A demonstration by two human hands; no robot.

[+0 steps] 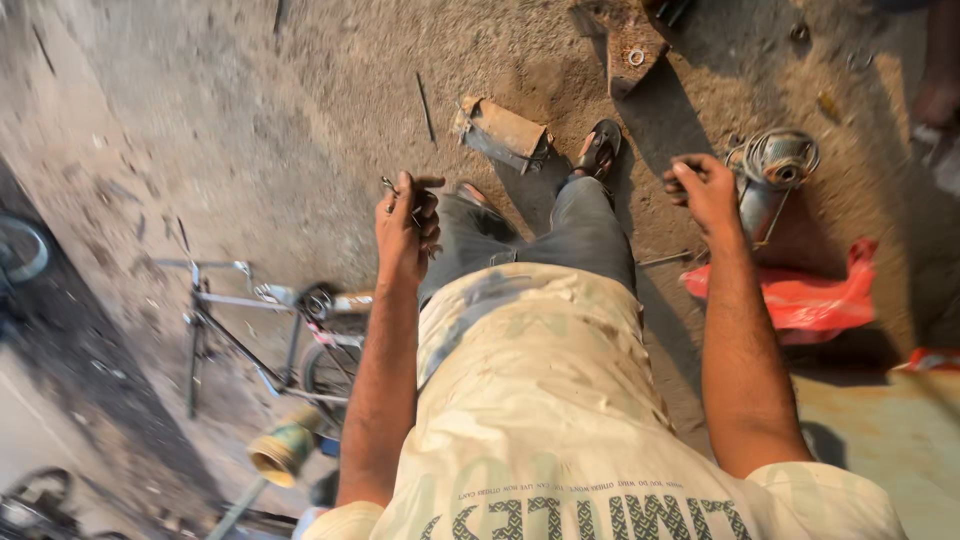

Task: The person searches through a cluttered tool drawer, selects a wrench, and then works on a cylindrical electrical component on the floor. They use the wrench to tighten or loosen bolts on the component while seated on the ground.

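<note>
The left hand [405, 225] is closed around a small metal tool [392, 186]; the right hand [703, 190] is curled, contents unclear. Standing over scrap metal [503, 133] in a sandal [598, 148], the person could trip or drop the tool.

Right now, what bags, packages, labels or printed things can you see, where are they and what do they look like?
Red plastic bag: crumpled on the dirt, right of the right hand.
Shirt print: dark lettering across the cream shirt, bottom of view.
Red scrap: at the right edge, perhaps a wrapper; too cut off to tell.
No signs or screens.
</note>
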